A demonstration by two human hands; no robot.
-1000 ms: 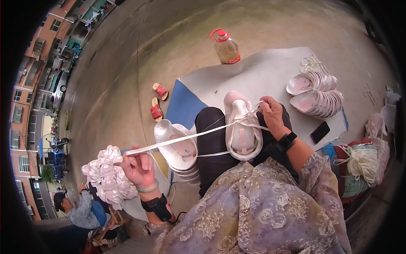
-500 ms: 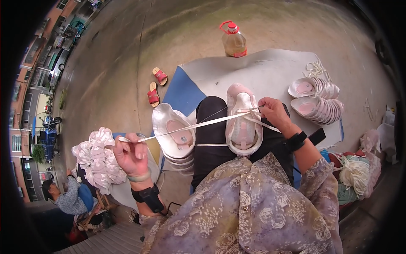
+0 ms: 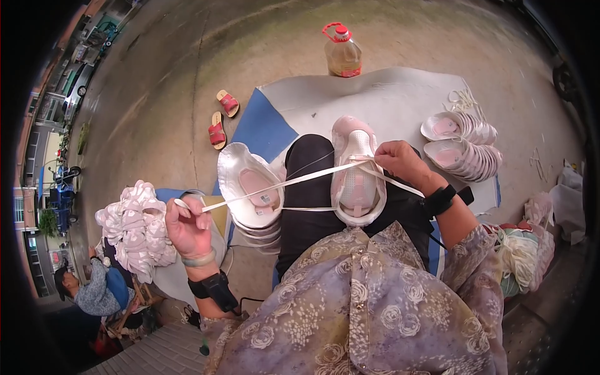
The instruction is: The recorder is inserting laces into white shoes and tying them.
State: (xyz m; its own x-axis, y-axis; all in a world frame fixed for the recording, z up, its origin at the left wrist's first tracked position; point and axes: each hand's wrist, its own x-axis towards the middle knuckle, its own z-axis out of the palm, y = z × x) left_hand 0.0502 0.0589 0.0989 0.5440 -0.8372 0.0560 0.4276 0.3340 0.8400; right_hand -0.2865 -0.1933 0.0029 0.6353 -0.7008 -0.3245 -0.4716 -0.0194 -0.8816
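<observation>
On the lap, pink shoe; both hands' grip clamped on white lace; beyond, red-capped amber bottle.

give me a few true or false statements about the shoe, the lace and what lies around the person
1. The left hand pinches one end of the flat white lace and holds it out to the side. True.
2. The right hand rests on the pale pink shoe lying on the lap. True.
3. The clear plastic oil jug has a blue cap. False: its cap and handle are red.
4. The pair of red sandals sits on the grey mat. False: they lie on the bare concrete beside it.
5. Stacked white-and-pink shoe uppers lie on the mat's right side. True.
</observation>
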